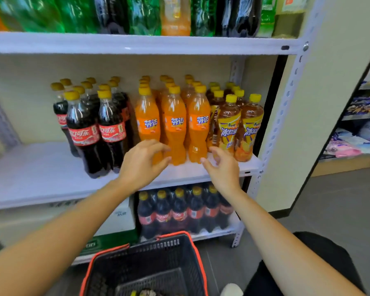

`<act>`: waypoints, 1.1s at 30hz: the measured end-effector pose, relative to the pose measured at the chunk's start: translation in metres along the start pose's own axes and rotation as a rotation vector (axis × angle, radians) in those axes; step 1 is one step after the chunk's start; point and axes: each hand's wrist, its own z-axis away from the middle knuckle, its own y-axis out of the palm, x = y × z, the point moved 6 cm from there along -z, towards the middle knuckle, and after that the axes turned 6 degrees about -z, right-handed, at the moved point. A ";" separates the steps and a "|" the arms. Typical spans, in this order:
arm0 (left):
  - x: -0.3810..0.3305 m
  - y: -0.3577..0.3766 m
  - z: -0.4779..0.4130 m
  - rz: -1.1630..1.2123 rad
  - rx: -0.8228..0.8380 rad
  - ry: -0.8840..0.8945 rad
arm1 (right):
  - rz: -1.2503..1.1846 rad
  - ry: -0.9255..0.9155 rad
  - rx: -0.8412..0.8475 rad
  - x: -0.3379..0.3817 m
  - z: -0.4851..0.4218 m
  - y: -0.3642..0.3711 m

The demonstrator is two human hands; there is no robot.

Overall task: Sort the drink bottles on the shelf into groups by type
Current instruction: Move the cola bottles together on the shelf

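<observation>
On the middle white shelf [41,171] stand three groups of yellow-capped bottles. Dark cola bottles [83,133] with red labels are at the left, orange soda bottles [174,124] in the centre, and brown iced tea bottles [229,124] with yellow labels at the right. My left hand [143,163] hovers in front of the base of the front orange bottles, fingers loosely curved, holding nothing. My right hand [222,167] hangs just right of it, near the foot of the front iced tea bottle, fingers relaxed and empty.
Large green, dark and orange bottles [137,16] fill the top shelf. More cola bottles [179,210] stand on the lower shelf beside a carton [115,218]. A black basket [145,265] with red trim sits below my arms. A second shelving unit [359,124] stands far right.
</observation>
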 end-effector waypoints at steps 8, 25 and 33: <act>0.059 0.035 0.028 0.302 -0.188 -0.609 | -0.039 0.162 -0.092 0.007 -0.044 0.028; 0.089 0.013 0.065 0.260 -0.475 -0.669 | 0.354 -0.245 0.208 0.023 0.016 0.096; 0.160 -0.010 0.094 0.344 -0.360 -0.938 | 0.646 -0.153 0.325 0.003 0.008 0.116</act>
